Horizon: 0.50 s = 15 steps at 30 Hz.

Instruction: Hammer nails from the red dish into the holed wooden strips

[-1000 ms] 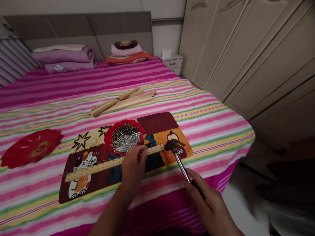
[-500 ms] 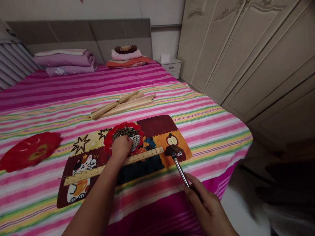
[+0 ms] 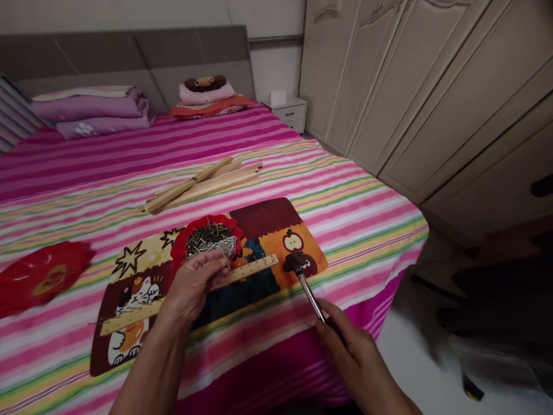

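My left hand (image 3: 193,283) is above the wooden strip (image 3: 256,267), at the near edge of a red scalloped bowl (image 3: 178,246) full of nails (image 3: 209,235). Its thumb and fingers are pinched on what looks like a nail, barely visible at the fingertips. Rows of small dark dots run along the strip, and several nails stick up near its ends. My right hand (image 3: 354,346) is closed round the handle of a hammer (image 3: 310,295). The dark hammer head rests by the strip's right end, on a patterned mat (image 3: 268,218). My left hand covers the strip's middle.
Several loose wooden strips (image 3: 203,184) lie in a pile beyond the mat. A red plate (image 3: 47,274) lies at the left on the striped bedspread (image 3: 358,202). Folded bedding (image 3: 95,108) is by the headboard, and a wardrobe (image 3: 389,86) stands at the right.
My left hand has come out of the bowl and back toward me over the strip, fingers pinched. My right hand keeps the hammer in about the same place. The view has shifted slightly right.
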Available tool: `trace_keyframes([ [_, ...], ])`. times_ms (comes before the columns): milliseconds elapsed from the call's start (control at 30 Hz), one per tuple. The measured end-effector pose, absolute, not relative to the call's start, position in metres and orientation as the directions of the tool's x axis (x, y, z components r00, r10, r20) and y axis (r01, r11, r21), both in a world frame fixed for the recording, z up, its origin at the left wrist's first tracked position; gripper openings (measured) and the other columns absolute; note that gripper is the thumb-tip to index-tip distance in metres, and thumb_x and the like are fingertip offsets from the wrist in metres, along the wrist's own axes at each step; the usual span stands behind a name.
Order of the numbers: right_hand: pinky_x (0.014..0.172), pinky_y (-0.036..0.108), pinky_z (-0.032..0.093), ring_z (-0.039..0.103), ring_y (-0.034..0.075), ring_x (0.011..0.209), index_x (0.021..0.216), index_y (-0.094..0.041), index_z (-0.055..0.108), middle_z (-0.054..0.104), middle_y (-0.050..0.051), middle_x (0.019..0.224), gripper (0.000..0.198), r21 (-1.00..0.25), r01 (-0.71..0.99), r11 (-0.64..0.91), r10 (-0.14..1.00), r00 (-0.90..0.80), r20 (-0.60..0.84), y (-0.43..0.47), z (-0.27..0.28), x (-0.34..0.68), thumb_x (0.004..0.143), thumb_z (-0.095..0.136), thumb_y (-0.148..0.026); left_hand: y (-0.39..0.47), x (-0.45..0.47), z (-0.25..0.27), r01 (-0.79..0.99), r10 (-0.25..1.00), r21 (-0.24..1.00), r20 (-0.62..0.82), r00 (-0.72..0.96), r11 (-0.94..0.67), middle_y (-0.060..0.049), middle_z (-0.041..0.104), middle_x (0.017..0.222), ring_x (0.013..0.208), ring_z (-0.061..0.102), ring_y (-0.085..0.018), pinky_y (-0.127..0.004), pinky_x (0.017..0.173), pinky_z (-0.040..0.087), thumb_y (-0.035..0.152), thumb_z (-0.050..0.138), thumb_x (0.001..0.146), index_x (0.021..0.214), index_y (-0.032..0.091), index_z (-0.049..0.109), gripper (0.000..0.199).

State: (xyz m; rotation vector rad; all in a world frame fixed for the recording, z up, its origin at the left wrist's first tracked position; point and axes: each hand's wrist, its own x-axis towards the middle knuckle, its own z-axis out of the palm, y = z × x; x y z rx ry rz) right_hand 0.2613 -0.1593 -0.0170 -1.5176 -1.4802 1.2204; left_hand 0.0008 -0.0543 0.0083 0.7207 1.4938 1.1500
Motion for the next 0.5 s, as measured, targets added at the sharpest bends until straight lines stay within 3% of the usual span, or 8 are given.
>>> trace_keyframes([
  [100, 0.044, 0.023, 0.035, 0.040, 0.013, 0.047, 0.126, -0.016, 0.049, 0.048, -0.004, 0.058, 0.043, -0.929, 0.341, -0.146, 0.976, -0.107, -0.192, -0.161, -0.019, 0.261, 0.091, 0.040, -0.041, -0.066, 0.021, 0.004, -0.186, 0.886, 0.905, -0.416, -0.207, 0.382, -0.001, 0.065, 0.060, 0.055, 0.060, -0.011, -0.022, 0.052, 0.048, 0.029, 0.078, 0.045, 0.074, 0.013, 0.064, 0.035],
  [233, 0.042, 0.023, 0.031, 0.035, 0.012, 0.044, 0.126, -0.018, 0.049, 0.041, -0.006, 0.053, 0.042, -0.927, 0.342, -0.152, 0.977, -0.088, -0.193, -0.164, -0.019, 0.261, 0.091, 0.040, -0.041, -0.070, 0.043, -0.019, -0.017, 0.905, 0.956, -0.282, -0.319, 0.292, -0.001, 0.067, 0.065, 0.060, 0.060, -0.011, -0.022, 0.057, 0.050, 0.033, 0.075, 0.050, 0.070, 0.015, 0.066, 0.029],
  [333, 0.044, 0.023, 0.035, 0.040, 0.013, 0.045, 0.125, -0.018, 0.050, 0.048, -0.005, 0.056, 0.042, -0.924, 0.356, -0.138, 0.981, -0.078, -0.177, -0.164, -0.018, 0.262, 0.091, 0.040, -0.040, -0.069, 0.055, -0.039, 0.116, 0.906, 0.967, -0.165, -0.390, 0.226, 0.001, 0.066, 0.065, 0.062, 0.061, -0.012, -0.023, 0.056, 0.050, 0.036, 0.069, 0.058, 0.076, 0.017, 0.067, 0.026],
  [500, 0.052, 0.022, 0.043, 0.052, 0.014, 0.056, 0.124, -0.017, 0.050, 0.061, -0.001, 0.070, 0.040, -0.919, 0.379, -0.108, 0.983, -0.094, -0.155, -0.162, -0.016, 0.264, 0.092, 0.040, -0.038, -0.066, 0.061, -0.058, 0.229, 0.902, 0.948, -0.107, -0.418, 0.219, 0.001, 0.067, 0.068, 0.062, 0.061, -0.012, -0.023, 0.057, 0.050, 0.040, 0.063, 0.067, 0.081, 0.019, 0.066, 0.026],
])
